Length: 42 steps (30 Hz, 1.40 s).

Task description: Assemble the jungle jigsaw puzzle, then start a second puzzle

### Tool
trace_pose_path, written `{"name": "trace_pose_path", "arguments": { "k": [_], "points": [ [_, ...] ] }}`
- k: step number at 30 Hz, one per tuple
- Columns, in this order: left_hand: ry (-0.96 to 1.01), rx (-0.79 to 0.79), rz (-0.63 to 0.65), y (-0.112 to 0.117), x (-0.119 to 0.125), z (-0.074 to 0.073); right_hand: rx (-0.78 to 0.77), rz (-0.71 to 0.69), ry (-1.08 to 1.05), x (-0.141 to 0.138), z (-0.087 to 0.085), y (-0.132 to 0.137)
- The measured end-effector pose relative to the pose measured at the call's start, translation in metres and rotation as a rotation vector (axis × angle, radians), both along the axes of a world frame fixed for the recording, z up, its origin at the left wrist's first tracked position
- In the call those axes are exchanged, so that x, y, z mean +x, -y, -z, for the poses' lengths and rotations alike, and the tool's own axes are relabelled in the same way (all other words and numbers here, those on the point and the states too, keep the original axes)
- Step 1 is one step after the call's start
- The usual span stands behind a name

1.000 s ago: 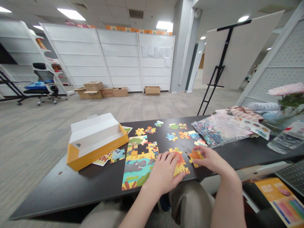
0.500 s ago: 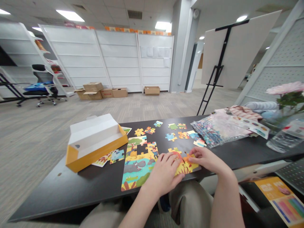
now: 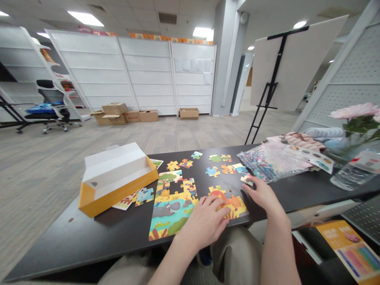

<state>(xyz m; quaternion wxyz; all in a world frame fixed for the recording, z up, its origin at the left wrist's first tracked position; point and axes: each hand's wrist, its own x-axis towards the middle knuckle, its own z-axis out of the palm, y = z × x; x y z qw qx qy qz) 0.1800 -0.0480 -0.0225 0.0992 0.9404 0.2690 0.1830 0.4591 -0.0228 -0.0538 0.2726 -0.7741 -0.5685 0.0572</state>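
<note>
I had the left hand (image 3: 207, 219) palm down with its fingers loosely spread, resting on the sun section (image 3: 218, 194) of a jigsaw, its orange disc and yellow grass partly hidden beneath. Reading the clock from that hand, my right hand (image 3: 263, 196) was between two and three, thumb and fingers curved at a small pale jigsaw piece (image 3: 246, 180); from my feed I could not tell whether they had closed on it.

At nine lay the hippo section (image 3: 170, 208), joined flat on the black table (image 3: 68, 241), with a dark gap in its upper half. The two sections lay apart. Between nine and ten I saw an elephant piece (image 3: 144, 196) and, farther out, the yellow box (image 3: 124, 194), its white lid raised.

Toward twelve, loose pieces lay scattered, among them a blue piece (image 3: 212, 171) and, beyond it, a green piece (image 3: 215, 158). A clear plastic bag (image 3: 273, 162) of small colourful bits sat at two. Between two and three, well apart from the hands, I made out a transparent bottle (image 3: 353, 174), tilted in my view.
</note>
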Motion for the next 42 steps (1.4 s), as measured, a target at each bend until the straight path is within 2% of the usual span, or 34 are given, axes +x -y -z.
{"name": "trace_pose_path", "arguments": {
  "k": [4, 8, 12, 15, 18, 22, 25, 28, 31, 33, 35, 37, 39, 42],
  "points": [
    [0.014, -0.01, -0.001, 0.0, 0.0, 0.0, -0.046, 0.029, 0.039, 0.001, 0.004, 0.0],
    [0.022, -0.02, 0.006, 0.002, -0.002, -0.001, -0.009, 0.103, 0.078, -0.005, -0.001, -0.002],
    [0.03, -0.026, 0.008, 0.003, -0.003, -0.001, -0.09, 0.154, 0.083, -0.004, -0.005, -0.008],
    [0.041, -0.027, 0.012, 0.003, -0.004, 0.0, -0.109, 0.14, 0.09, 0.0, -0.003, -0.011],
    [0.072, -0.025, 0.025, 0.003, -0.004, 0.0, -0.057, 0.126, 0.062, 0.004, 0.002, -0.011],
    [0.223, -0.032, 0.031, 0.002, -0.009, -0.001, 0.04, 0.152, 0.021, 0.008, 0.002, -0.01],
    [0.389, -0.076, 0.002, 0.0, -0.014, -0.003, 0.078, 0.132, -0.14, 0.004, -0.008, -0.008],
    [0.541, -0.169, -0.072, -0.003, -0.021, -0.006, 0.135, 0.038, -0.478, -0.013, -0.025, -0.004],
    [0.657, -0.313, -0.164, -0.006, -0.028, -0.01, 0.167, -0.163, -0.824, -0.045, -0.042, -0.001],
    [0.726, -0.455, -0.249, -0.009, -0.034, -0.011, 0.161, -0.303, -0.935, -0.07, -0.051, 0.0],
    [0.8, -0.606, -0.335, -0.013, -0.039, -0.01, 0.119, -0.41, -0.979, -0.095, -0.057, -0.001],
    [0.872, -0.72, -0.37, -0.017, -0.045, -0.009, 0.069, -0.484, -0.991, -0.118, -0.06, -0.003],
    [0.932, -0.771, -0.361, -0.02, -0.053, -0.008, 0.011, -0.546, -0.979, -0.137, -0.061, -0.006],
    [0.977, -0.751, -0.347, -0.023, -0.065, -0.009, -0.045, -0.632, -0.896, -0.154, -0.062, -0.008]
  ]
}}
